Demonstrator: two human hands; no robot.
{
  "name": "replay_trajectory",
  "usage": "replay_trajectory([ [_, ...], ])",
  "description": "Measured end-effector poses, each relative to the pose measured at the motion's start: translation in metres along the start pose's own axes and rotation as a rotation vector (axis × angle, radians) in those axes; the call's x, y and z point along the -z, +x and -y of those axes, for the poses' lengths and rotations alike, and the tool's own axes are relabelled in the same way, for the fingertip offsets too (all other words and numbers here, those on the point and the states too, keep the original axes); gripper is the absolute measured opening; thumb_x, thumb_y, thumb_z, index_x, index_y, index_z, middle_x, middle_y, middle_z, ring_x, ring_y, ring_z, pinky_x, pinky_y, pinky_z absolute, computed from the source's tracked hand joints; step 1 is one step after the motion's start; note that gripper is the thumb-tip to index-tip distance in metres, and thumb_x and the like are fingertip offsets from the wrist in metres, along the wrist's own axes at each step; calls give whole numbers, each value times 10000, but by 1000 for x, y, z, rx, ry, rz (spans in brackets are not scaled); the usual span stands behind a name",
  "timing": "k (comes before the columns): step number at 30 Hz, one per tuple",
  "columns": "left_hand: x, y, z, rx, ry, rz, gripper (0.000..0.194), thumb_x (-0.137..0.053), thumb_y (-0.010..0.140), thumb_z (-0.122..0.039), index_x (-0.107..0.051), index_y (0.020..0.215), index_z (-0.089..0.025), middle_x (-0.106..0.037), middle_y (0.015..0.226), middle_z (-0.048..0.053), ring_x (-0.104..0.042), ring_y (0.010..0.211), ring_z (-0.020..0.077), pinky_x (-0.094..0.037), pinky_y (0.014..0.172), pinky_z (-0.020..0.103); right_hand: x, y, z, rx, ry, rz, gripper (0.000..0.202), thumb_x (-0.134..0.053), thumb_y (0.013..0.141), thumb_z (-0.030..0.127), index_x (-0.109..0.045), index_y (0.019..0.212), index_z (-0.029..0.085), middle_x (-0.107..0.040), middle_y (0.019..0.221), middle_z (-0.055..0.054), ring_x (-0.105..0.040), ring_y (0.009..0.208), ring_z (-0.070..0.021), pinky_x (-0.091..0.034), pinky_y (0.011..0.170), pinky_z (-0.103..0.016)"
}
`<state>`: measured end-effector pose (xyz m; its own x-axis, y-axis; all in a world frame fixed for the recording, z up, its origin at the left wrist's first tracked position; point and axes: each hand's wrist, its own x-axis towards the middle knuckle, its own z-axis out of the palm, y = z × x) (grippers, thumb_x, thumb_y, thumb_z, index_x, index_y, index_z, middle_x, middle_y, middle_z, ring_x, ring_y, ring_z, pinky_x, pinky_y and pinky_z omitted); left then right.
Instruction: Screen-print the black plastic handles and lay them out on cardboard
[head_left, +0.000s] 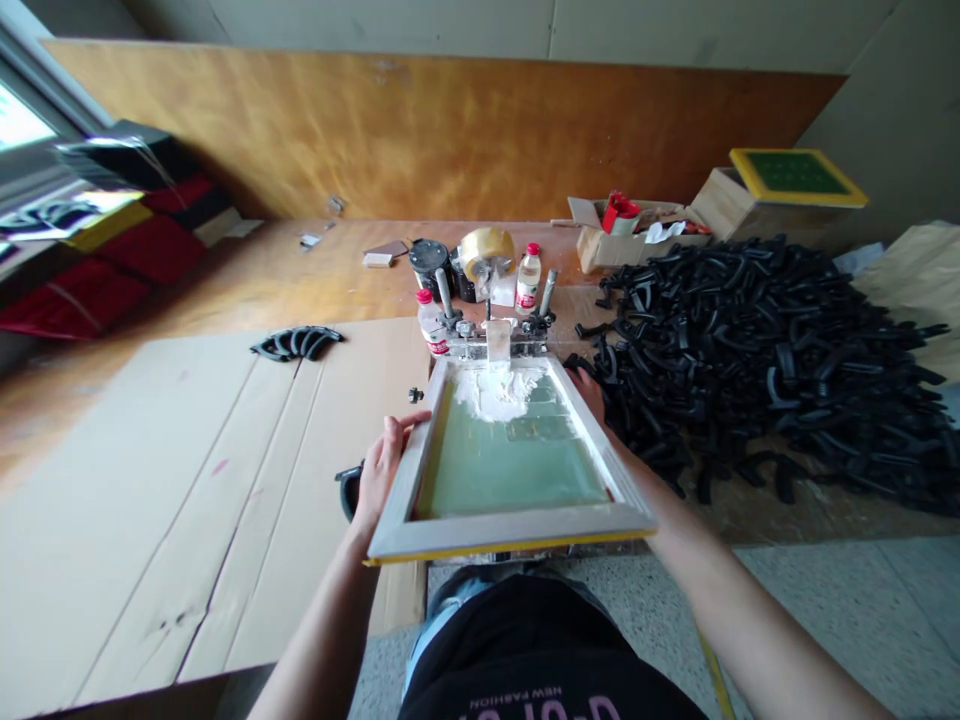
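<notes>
A screen-printing frame with a pale green mesh is tilted up in front of me, white paste spread over its far end. Beside its left edge, my left hand is closed around a black curved plastic piece, which sticks out to the left; a finger reaches to the frame's edge. My right hand is past the frame's right side, at the near-left border of a heap of black curved pieces. The frame partly covers that hand, and its grip is unclear. A metal clamp holds the frame's far end.
Several black pieces lie in a row on cardboard at left. Behind the clamp stand bottles, a black tub and a tape roll. An open box and another screen are at back right.
</notes>
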<state>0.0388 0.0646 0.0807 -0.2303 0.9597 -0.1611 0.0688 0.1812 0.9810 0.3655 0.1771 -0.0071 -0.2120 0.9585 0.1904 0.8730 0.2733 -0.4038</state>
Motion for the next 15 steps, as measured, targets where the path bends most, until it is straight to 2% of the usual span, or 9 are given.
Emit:
replay_trajectory([
  [2,3,-8,22,60,86,20,629,-540,793,-694,-705,1135,-193,-714,850,43,-599,675,173,-455,586,251,15,11,-11,-146,-12,-123,410,-352,952,204,-577,1292,157,-670,1151,-160,-547,1173,-289,-426,1014,-473],
  [3,2,-10,32,88,98,22,629,-597,768,-667,-682,1188,-207,-714,846,36,-603,678,175,-454,588,248,21,18,-8,-180,5,-198,413,-374,951,215,-557,1314,145,-640,1208,-173,-529,1201,-291,-411,1032,-474],
  [4,0,-10,42,113,103,18,648,-647,745,-631,-646,1249,-225,-712,831,27,-606,671,173,-451,583,243,25,27,0,-163,27,-267,428,-428,942,239,-525,1347,139,-590,1290,-181,-496,1243,-293,-392,1055,-471],
  [6,-4,-7,57,153,118,7,701,-702,719,-560,-574,1336,-253,-695,766,2,-597,625,162,-439,560,234,27,44,27,0,63,-332,547,-579,892,278,-455,1409,152,-461,1434,-170,-415,1321,-295,-348,1101,-459],
  [8,-7,-1,68,181,143,-12,691,-706,719,-516,-561,1344,-260,-666,695,-20,-573,564,148,-424,532,228,21,61,60,199,50,-244,604,-667,844,255,-454,1403,180,-452,1432,-150,-413,1311,-296,-353,1092,-453],
  [11,-7,4,76,197,154,-22,631,-699,717,-496,-597,1293,-260,-672,697,-15,-586,561,153,-433,529,233,6,73,95,273,-37,-12,346,-647,853,179,-595,1194,160,-623,1156,-136,-540,1116,-284,-435,963,-413],
  [13,-7,4,78,201,151,-24,607,-703,706,-502,-621,1254,-256,-696,740,5,-622,612,172,-454,550,243,-2,65,102,274,-95,83,169,-607,873,164,-636,1037,137,-658,1010,-127,-579,994,-265,-455,878,-374],
  [15,-6,3,80,208,137,-30,593,-708,698,-506,-635,1227,-250,-714,784,23,-649,669,192,-474,576,253,-2,48,98,366,-115,136,95,-580,880,161,-644,947,141,-666,960,-113,-588,938,-245,-449,834,-341],
])
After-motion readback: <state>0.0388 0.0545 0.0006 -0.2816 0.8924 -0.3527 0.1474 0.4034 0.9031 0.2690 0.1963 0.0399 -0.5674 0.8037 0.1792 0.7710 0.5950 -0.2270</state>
